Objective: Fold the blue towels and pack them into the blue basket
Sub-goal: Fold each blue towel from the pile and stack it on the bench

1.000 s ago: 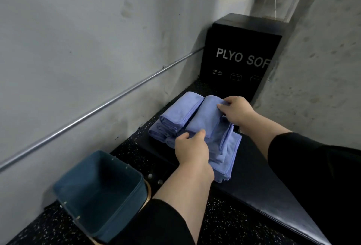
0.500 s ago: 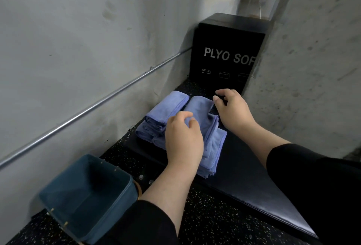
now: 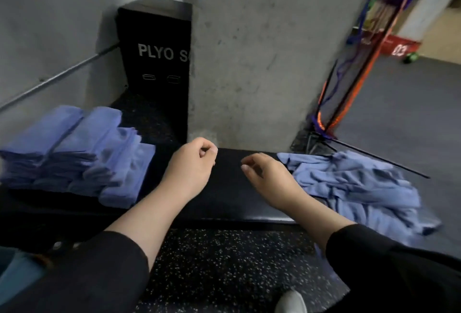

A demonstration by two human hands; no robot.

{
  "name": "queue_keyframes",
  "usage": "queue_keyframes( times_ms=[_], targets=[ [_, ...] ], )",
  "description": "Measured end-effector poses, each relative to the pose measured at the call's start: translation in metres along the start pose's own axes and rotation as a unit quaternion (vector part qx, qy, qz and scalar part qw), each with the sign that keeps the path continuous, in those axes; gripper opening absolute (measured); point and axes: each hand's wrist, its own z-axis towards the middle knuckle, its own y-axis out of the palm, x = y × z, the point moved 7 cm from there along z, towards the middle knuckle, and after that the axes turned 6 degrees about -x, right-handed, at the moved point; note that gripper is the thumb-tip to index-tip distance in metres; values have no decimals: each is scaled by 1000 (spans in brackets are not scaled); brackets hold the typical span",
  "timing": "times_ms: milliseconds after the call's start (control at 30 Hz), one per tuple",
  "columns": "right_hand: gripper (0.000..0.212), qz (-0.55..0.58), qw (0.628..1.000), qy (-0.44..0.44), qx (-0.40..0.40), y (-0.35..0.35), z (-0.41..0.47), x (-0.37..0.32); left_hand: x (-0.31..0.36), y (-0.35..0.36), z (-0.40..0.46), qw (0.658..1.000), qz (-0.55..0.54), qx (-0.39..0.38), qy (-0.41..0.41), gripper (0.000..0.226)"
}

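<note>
Nothing is held by the left hand (image 3: 189,165) or the right hand (image 3: 269,175); fingers are loosely curled. Folded towels (image 3: 74,153) are stacked left on the bench (image 3: 224,203); unfolded towels (image 3: 354,188) are piled right.

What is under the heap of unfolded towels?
The unfolded towels lie on the black bench, spilling off its right end. Whatever is beneath the heap is covered.

black sleeves (image 3: 389,257) — pushed up, white shoe (image 3: 290,302)
</note>
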Motion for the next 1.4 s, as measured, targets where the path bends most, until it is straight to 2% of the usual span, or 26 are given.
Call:
queue_keyframes(
  times_ms=[200,367,467,533,633,700,800,900,1000,1067,1133,1200,1300,1400],
  targets=[
    [20,-39,992,118,11,-41,-41,113,23,87,6,993,48,-110,6,15],
    [28,-79,982,161,56,-91,-56,180,25,133,24,985,83,-149,2,17],
    [35,-115,964,222,86,-118,-67,226,26,158,35,983,84,-161,-2,16],
    [39,-138,948,276,80,-126,-76,252,27,176,39,981,86,-172,-3,16],
    [40,-193,924,328,31,-121,-84,277,30,202,43,978,95,-188,4,16],
    [32,-228,918,323,29,-115,-85,285,32,216,44,976,98,-195,11,15],
    [13,-227,919,315,73,-116,-84,290,34,227,47,975,95,-200,20,14],
    [11,-199,922,319,92,-120,-81,286,34,230,48,975,92,-199,24,13],
    [13,-90,928,315,176,-139,-79,271,36,227,47,978,83,-187,35,14],
    [11,-8,931,266,249,-157,-78,252,39,222,46,981,66,-176,44,15],
    [10,66,931,219,286,-167,-78,230,45,217,46,983,42,-168,55,12],
    [7,106,935,191,279,-164,-73,211,51,214,43,983,16,-168,67,10],
    [9,110,950,150,252,-150,-64,189,55,214,37,979,2,-186,85,35],
    [11,113,959,128,226,-136,-51,175,54,211,35,977,7,-193,95,42]
  ],
)
